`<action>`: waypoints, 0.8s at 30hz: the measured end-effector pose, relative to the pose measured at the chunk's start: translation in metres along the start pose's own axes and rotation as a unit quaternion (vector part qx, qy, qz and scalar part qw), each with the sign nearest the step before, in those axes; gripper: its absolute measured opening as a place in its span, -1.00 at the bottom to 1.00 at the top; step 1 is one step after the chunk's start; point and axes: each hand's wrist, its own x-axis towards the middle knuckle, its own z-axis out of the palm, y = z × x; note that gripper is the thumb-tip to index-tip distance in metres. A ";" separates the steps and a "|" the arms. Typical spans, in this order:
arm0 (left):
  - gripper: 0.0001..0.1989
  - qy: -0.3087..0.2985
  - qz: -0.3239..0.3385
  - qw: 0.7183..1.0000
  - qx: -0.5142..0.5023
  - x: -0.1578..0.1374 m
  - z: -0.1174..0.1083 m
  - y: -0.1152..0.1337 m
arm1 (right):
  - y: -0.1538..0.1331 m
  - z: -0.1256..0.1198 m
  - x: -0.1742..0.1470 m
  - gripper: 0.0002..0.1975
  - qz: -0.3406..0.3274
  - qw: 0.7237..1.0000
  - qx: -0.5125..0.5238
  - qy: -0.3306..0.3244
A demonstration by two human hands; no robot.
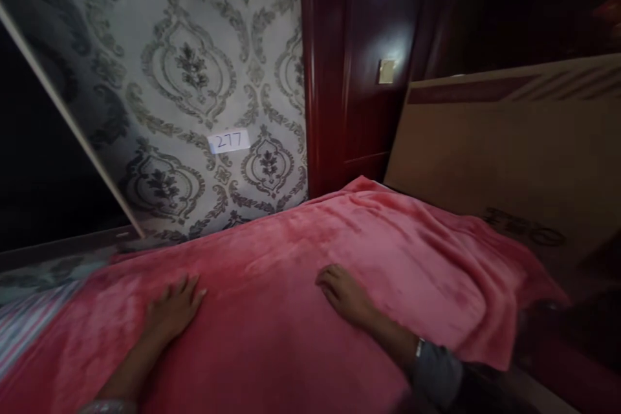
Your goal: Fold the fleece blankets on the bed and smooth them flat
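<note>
We note the pink blanket point(272, 356) spread out below the patterned wall point(194, 77), its right side rucked into folds beside the cardboard point(485, 149). Left hand point(172, 310) flat on it, fingers fanned: broad contact, which we judge suits pressing without bunching. Right hand point(342, 291) rests on the blanket too, fingers close together, slightly bent (pinching any of it? we cannot tell). Hands well apart, probably to bear on two places at once.

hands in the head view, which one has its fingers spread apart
The left hand, nearer the striped cloth: its fingers fan apart, while the right hand has its fingers bunched and curled.
</note>
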 end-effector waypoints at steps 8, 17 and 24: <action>-0.30 -0.110 0.222 0.968 -0.024 -0.050 -0.010 0.142 | 0.033 -0.035 -0.018 -0.76 -0.014 0.999 -0.029 -0.025; -0.36 -0.023 0.484 0.868 -0.105 -0.153 0.051 0.198 | 0.110 -0.177 -0.145 -0.68 0.252 0.941 -0.163 0.157; -0.50 0.064 0.490 0.863 -0.100 -0.195 0.071 0.240 | 0.147 -0.249 -0.184 -0.54 0.443 0.836 -0.190 0.263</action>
